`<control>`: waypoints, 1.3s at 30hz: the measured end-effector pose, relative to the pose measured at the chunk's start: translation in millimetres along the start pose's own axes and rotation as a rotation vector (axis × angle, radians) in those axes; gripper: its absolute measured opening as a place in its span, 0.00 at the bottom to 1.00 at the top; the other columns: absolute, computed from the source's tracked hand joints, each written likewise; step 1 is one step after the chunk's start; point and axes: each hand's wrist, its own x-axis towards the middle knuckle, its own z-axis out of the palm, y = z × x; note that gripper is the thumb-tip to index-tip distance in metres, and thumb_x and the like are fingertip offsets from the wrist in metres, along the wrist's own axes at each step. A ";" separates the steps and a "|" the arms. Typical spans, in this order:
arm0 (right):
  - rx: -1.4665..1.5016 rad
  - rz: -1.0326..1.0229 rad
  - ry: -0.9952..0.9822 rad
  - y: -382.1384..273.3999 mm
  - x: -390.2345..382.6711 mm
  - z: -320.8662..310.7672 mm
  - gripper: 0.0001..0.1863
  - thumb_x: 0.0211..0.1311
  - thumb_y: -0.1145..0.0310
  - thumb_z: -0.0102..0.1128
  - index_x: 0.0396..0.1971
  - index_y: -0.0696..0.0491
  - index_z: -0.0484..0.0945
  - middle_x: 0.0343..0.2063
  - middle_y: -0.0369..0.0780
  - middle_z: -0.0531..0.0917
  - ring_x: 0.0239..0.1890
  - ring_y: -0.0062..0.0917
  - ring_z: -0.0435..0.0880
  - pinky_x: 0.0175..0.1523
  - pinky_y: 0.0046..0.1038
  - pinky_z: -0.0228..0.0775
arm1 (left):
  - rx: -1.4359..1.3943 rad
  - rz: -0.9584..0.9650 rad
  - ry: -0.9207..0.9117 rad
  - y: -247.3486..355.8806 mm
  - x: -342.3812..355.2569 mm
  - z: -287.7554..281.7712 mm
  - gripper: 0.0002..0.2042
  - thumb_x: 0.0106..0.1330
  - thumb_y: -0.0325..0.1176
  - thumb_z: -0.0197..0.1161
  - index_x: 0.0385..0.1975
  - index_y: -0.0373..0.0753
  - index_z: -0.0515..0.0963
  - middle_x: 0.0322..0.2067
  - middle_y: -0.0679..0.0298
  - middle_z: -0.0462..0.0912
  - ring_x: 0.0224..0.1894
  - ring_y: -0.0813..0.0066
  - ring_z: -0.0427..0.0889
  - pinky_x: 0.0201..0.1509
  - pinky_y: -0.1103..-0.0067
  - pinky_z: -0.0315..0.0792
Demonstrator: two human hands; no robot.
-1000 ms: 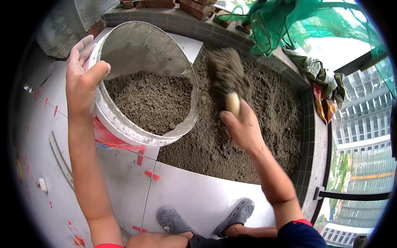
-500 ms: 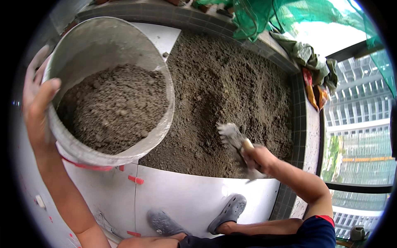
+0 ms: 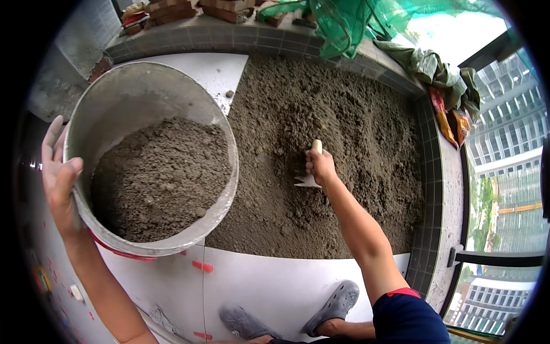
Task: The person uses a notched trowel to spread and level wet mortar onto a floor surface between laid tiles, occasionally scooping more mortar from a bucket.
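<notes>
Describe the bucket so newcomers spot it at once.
Start at the big bed of dark, crumbly mix. Left of that is the round bucket, part-filled with similar mix, the left hand against its side. Its pale, smeared wall sets it apart from the loose mix and white floor.

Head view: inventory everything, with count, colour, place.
Bucket: one, whitish, left
Mix: two masses, brown, in bucket and on floor
Trowel: one, pale handle, in right hand
Tiles: several, white, floor
Clips: several, red, tiles
Block: one, white, lower left
Bricks: several, reddish, top ledge
Netting: count unclear, green, top right
Cloth: one bundle, greyish, right ledge
Packaging: some, red, orange, right ledge
Window: one, black frame, right
Buildings: some, whitish, outside
Clogs: two, grey, bottom
Left hand: one, against bucket
Right hand: one, gripping trowel
</notes>
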 end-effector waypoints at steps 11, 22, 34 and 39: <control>-1.011 -0.462 -0.094 -119.7 -175.0 62.3 0.19 0.57 0.67 0.61 0.43 0.62 0.69 0.30 0.47 0.81 0.29 0.32 0.82 0.34 0.35 0.76 | 0.039 0.059 -0.035 17.9 -7.8 40.3 0.42 0.44 0.34 0.61 0.63 0.26 0.56 0.56 0.45 0.68 0.60 0.60 0.68 0.68 0.70 0.56; -0.774 0.332 -0.001 -120.3 -204.4 -99.3 0.12 0.60 0.70 0.53 0.42 0.60 0.68 0.24 0.37 0.76 0.17 0.17 0.73 0.20 0.19 0.70 | 0.072 0.057 -0.103 -5.8 -10.5 42.8 0.43 0.46 0.38 0.62 0.64 0.26 0.56 0.58 0.45 0.68 0.62 0.59 0.67 0.68 0.70 0.56; -0.163 0.270 0.094 -6.7 -24.2 -54.3 0.07 0.57 0.69 0.58 0.25 0.56 0.73 0.16 0.36 0.73 0.13 0.22 0.69 0.17 0.26 0.61 | -0.072 -0.023 -0.150 -10.4 16.5 -30.1 0.43 0.52 0.40 0.64 0.66 0.28 0.53 0.61 0.46 0.64 0.63 0.59 0.67 0.69 0.70 0.57; -0.110 0.048 0.081 12.2 -38.1 -50.8 0.08 0.58 0.70 0.58 0.33 0.58 0.71 0.19 0.36 0.73 0.16 0.22 0.71 0.19 0.29 0.63 | -0.041 -0.036 -0.159 -21.9 21.5 -46.6 0.42 0.54 0.40 0.65 0.67 0.29 0.52 0.62 0.47 0.63 0.63 0.60 0.67 0.68 0.70 0.58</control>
